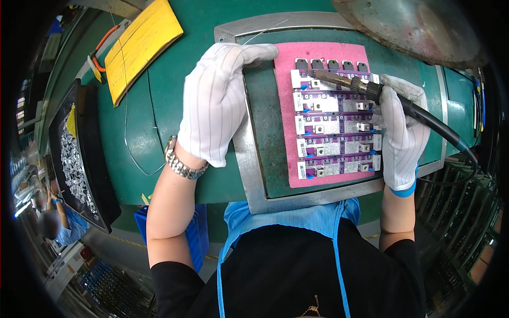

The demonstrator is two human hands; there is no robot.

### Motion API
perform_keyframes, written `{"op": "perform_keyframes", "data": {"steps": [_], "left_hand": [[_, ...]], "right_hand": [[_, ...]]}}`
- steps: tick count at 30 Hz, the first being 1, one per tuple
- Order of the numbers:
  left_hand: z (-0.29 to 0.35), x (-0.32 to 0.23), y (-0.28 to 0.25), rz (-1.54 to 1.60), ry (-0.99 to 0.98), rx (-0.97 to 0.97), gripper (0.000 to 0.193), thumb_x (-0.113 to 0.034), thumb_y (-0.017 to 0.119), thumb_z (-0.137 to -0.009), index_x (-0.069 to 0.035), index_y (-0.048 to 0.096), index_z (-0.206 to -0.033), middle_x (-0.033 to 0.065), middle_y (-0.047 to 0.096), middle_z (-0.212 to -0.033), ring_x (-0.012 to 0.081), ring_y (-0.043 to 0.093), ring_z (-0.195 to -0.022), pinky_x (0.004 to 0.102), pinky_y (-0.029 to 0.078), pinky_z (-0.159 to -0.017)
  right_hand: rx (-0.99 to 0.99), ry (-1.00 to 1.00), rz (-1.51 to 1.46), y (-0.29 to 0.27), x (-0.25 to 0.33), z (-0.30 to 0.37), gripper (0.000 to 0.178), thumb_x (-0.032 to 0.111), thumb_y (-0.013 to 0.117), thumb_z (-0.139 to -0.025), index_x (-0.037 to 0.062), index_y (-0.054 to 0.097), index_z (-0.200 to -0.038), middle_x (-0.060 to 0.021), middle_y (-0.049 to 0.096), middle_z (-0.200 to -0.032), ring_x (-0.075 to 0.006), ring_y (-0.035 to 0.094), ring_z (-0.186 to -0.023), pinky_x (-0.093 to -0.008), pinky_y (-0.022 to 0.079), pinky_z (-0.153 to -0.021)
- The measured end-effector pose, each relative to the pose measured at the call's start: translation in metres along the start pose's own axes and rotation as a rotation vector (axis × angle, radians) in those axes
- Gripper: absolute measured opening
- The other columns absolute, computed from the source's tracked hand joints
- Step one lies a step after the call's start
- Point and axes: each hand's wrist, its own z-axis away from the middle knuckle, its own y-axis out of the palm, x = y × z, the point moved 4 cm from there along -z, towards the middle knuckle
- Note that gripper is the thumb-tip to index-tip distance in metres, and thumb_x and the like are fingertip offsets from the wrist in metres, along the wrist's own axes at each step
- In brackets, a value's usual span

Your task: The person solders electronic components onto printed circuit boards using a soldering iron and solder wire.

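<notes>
My right hand, in a white glove with a blue cuff, grips a soldering iron with a black cable. The iron's tip lies over the top row of purple circuit boards, near its left end. Several such boards sit in rows on a pink foam pad, with black components along the top edge. My left hand, also gloved, is closed beside the pad's upper left corner, its index finger reaching toward the pad. A thin solder wire loops up to this hand; the pinched end is hidden.
A metal frame surrounds the pad on the green table. At left stand a yellow board and a black tray of small silvery parts. A round metallic object overhangs at upper right. Another person is far left.
</notes>
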Motion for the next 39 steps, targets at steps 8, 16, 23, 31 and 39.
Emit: {"op": "perform_keyframes", "data": {"steps": [8, 16, 23, 31, 39], "left_hand": [[-0.006, -0.007, 0.019, -0.083, 0.120, 0.156, 0.066, -0.005, 0.068, -0.073, -0.014, 0.053, -0.137, 0.0168, 0.055, -0.123, 0.0334, 0.056, -0.103, 0.0393, 0.050, -0.083], [-0.007, -0.019, 0.018, -0.121, 0.136, 0.207, 0.070, -0.026, 0.076, -0.076, -0.014, 0.049, -0.138, 0.0157, 0.053, -0.121, 0.0344, 0.054, -0.110, 0.0424, 0.046, -0.093], [-0.007, -0.017, 0.017, -0.129, 0.131, 0.219, 0.067, -0.027, 0.076, -0.076, -0.015, 0.051, -0.137, 0.0152, 0.052, -0.122, 0.0339, 0.055, -0.110, 0.0424, 0.047, -0.093], [-0.010, -0.012, 0.015, -0.076, 0.155, 0.242, 0.067, -0.017, 0.073, -0.077, -0.015, 0.049, -0.139, 0.0150, 0.053, -0.121, 0.0347, 0.055, -0.108, 0.0414, 0.049, -0.089], [-0.019, -0.005, 0.021, -0.131, 0.138, 0.355, 0.057, -0.021, 0.073, -0.079, -0.020, 0.055, -0.133, 0.0137, 0.055, -0.116, 0.0330, 0.058, -0.106, 0.0403, 0.052, -0.088]], "right_hand": [[-0.123, 0.063, -0.197, -0.008, -0.005, -0.001, 0.020, 0.005, 0.062, -0.095, -0.0028, 0.063, -0.113, -0.0092, 0.063, -0.109, -0.0099, 0.063, -0.080, -0.0220, 0.051, -0.066], [-0.101, -0.068, -0.012, -0.005, -0.010, 0.000, 0.022, 0.011, 0.055, -0.100, -0.0004, 0.062, -0.117, -0.0076, 0.061, -0.116, -0.0089, 0.060, -0.083, -0.0219, 0.051, -0.070], [-0.079, -0.153, 0.063, -0.005, -0.013, 0.002, 0.021, 0.006, 0.060, -0.097, -0.0020, 0.063, -0.115, -0.0100, 0.062, -0.114, -0.0083, 0.062, -0.083, -0.0194, 0.049, -0.066], [-0.140, 0.028, -0.145, -0.002, -0.011, -0.001, 0.022, 0.016, 0.058, -0.099, 0.0013, 0.062, -0.115, -0.0037, 0.061, -0.090, -0.0062, 0.054, -0.069, -0.0203, 0.044, -0.062], [-0.170, 0.118, -0.199, 0.002, -0.006, 0.000, 0.021, 0.015, 0.057, -0.100, 0.0016, 0.062, -0.115, -0.0029, 0.062, -0.090, -0.0056, 0.052, -0.067, -0.0196, 0.043, -0.061]]}}
